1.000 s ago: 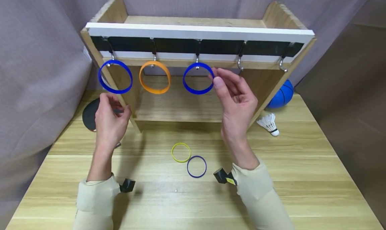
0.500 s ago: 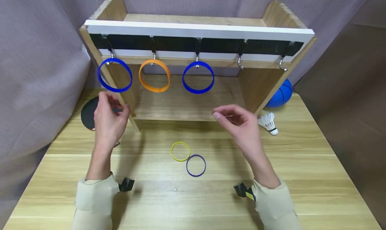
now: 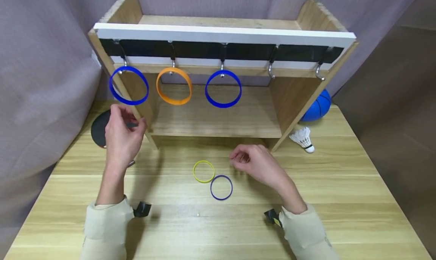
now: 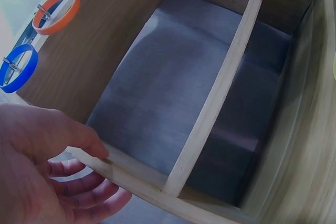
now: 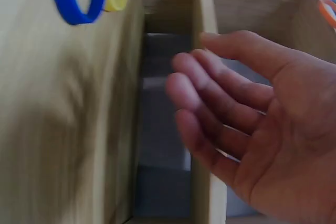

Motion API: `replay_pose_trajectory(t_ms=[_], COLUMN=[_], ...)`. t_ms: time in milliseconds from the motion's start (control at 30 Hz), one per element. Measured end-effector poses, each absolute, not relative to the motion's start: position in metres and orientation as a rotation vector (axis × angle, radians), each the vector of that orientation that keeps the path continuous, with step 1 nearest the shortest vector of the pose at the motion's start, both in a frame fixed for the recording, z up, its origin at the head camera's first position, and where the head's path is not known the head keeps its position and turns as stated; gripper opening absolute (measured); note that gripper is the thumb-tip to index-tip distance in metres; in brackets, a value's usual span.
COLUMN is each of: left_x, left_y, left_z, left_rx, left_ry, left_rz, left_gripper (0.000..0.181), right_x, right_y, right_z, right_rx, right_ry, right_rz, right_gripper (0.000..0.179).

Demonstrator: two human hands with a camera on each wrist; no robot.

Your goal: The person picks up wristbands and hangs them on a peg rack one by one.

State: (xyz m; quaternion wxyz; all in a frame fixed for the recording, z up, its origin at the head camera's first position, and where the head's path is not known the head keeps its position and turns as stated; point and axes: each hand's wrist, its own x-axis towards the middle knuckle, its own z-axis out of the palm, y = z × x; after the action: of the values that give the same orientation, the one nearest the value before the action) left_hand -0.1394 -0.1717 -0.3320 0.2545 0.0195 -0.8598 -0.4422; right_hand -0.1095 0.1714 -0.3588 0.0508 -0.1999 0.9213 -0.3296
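My left hand (image 3: 122, 137) grips the left side panel of the wooden rack (image 3: 218, 114); the left wrist view puts the thumb (image 4: 92, 142) on one side of its edge and the fingers on the other. A blue silicone wristband (image 3: 131, 102), an orange wristband (image 3: 175, 103) and another blue wristband (image 3: 223, 105) hang from hooks along the rack's front. On the table, a yellow wristband (image 3: 203, 161) touches a dark blue wristband (image 3: 221, 176). Just right of the yellow one hovers my right hand (image 3: 257, 163), fingers loosely bent and holding nothing.
Two bare hooks, one at centre right (image 3: 271, 70) and one at far right (image 3: 318, 71), stick out from the rack. A blue ball (image 3: 317, 106) and a shuttlecock (image 3: 303, 139) lie to its right. A black paddle (image 3: 100, 129) lies partly behind my left hand.
My right hand has let go of the middle blue wristband, which hangs on its hook. It has come down toward the table near the yellow wristband. The left hand stays put.
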Motion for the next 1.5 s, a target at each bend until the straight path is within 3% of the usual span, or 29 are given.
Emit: replay_pose_trajectory(t_ms=[200,700,1500], left_x=[-0.139,-0.14,-0.138], left_y=[-0.172,-0.172,-0.171], left_z=[-0.333,-0.332,-0.331], left_rx=[0.048,0.045,0.052], left_ry=[-2.337,-2.331,-2.327], left_rz=[-1.2,-1.197,-1.203], left_gripper=[0.033,0.032,0.032], right_x=[-0.106,-0.109,-0.108], right_y=[0.161,0.162,0.177], right_z=[-0.374,-0.388,-0.357], right_rx=[-0.627,-0.696,-0.901], right_ry=[2.727,2.606,2.501], right_rz=[-0.761,-0.716,-1.157], right_gripper=[0.01,0.009,0.012])
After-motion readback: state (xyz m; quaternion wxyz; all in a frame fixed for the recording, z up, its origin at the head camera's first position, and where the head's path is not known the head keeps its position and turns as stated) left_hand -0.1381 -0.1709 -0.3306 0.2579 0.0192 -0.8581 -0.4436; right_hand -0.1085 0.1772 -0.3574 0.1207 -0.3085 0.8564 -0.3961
